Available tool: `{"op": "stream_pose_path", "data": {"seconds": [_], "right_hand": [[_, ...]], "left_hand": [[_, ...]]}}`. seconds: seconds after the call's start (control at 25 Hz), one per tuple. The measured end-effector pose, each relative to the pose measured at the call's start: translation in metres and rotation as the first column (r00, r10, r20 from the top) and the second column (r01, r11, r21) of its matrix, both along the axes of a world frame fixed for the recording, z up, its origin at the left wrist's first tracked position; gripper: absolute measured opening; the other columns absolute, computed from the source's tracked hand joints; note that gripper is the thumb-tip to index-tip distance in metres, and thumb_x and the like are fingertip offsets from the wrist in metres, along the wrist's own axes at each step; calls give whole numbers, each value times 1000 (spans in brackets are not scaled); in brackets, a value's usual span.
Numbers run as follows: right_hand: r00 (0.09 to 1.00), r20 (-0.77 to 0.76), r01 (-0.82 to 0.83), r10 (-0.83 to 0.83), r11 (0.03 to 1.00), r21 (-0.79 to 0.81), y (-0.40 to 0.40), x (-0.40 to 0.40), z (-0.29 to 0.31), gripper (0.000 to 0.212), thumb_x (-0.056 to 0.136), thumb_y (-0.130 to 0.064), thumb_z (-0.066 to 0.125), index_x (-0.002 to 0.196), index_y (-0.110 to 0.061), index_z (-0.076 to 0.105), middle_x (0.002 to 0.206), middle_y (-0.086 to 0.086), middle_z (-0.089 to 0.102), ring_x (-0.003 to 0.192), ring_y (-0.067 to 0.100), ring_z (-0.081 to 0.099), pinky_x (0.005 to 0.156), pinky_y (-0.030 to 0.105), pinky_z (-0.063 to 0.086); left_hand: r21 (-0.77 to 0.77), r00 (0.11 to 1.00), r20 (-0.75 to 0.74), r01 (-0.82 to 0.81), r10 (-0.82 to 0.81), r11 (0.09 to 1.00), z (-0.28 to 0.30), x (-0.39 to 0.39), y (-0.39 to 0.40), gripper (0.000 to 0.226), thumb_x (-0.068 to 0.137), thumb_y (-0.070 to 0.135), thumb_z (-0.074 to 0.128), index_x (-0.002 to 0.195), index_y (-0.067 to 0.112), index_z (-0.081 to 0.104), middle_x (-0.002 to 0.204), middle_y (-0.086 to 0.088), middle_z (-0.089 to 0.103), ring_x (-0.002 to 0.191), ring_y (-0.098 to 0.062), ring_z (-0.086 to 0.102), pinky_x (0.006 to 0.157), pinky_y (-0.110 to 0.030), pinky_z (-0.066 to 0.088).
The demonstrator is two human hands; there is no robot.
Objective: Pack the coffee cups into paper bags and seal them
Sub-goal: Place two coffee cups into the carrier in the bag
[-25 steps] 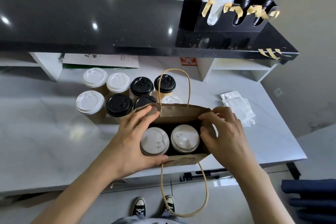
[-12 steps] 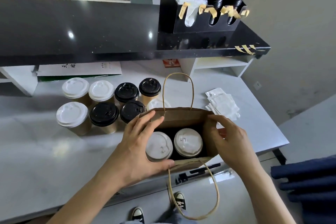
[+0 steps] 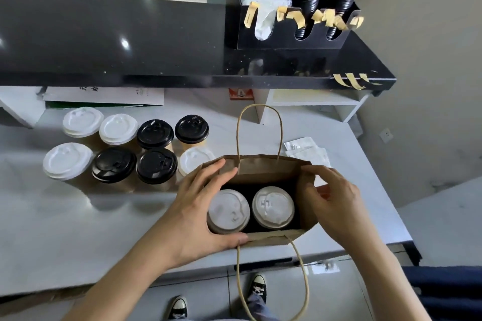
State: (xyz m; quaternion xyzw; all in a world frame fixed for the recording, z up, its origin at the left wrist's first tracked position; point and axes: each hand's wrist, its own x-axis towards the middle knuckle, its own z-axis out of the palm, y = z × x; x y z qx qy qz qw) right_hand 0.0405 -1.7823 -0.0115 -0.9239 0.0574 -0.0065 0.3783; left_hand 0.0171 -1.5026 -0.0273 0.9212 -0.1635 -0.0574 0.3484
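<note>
A brown paper bag stands open near the front edge of the white counter. Inside it sit two white-lidded coffee cups, one on the left and one on the right. My left hand grips the bag's left side, fingers over the far rim and thumb along the near rim. My right hand holds the bag's right end panel between fingers and thumb. One twine handle stands up at the back, the other hangs down over the counter edge.
Several lidded cups, white and black, stand in two rows left of the bag. White packets lie behind the bag on the right. A black shelf overhangs the back, carrying a lid organiser with tape strips.
The view has shifted slightly. Both hands stay on the bag's ends; my right fingers have curled further over the right end panel.
</note>
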Motion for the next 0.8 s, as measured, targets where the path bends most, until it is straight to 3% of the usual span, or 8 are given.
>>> {"op": "stream_pose_path", "data": {"seconds": [0.16,0.36,0.48,0.68,0.8], "right_hand": [[993,11,-119,119,993,19,-37,21,1,25,97,-28,59,117,-40,67,115,-24,61,81,-4,67,72,19,47],[974,18,-225,225,974,29,-70,47,-2,25,97,-26,60,117,-38,68,113,-24,63,79,-3,67,69,10,45],[961,32,-276,275,961,36,-79,55,-4,26,97,-26,61,118,-38,68,115,-25,62,81,-4,66,69,8,45],[936,19,-352,352,936,24,-85,60,-4,29,95,-27,62,122,-40,66,120,-24,58,85,-5,65,72,14,47],[924,4,-382,382,924,2,-85,62,-1,30,93,-31,65,121,-39,65,119,-24,56,87,-8,64,75,20,51]], "left_hand": [[-13,997,-63,-54,53,998,6,12,-29,109,61,66,85,152,52,26,157,42,3,148,12,0,115,-22,13],[-23,985,-99,-143,140,989,10,17,-58,111,58,67,86,152,52,28,158,39,8,148,12,3,117,-28,17],[-12,978,-96,-188,186,982,13,22,-67,109,59,63,87,151,51,31,158,39,12,147,13,6,116,-25,17],[13,967,-87,-238,238,971,16,22,-70,103,57,71,83,148,51,38,156,40,16,148,9,9,117,-29,19],[12,962,-83,-262,262,965,17,19,-71,97,62,62,86,147,50,40,155,39,18,147,9,9,117,-28,18]]}}
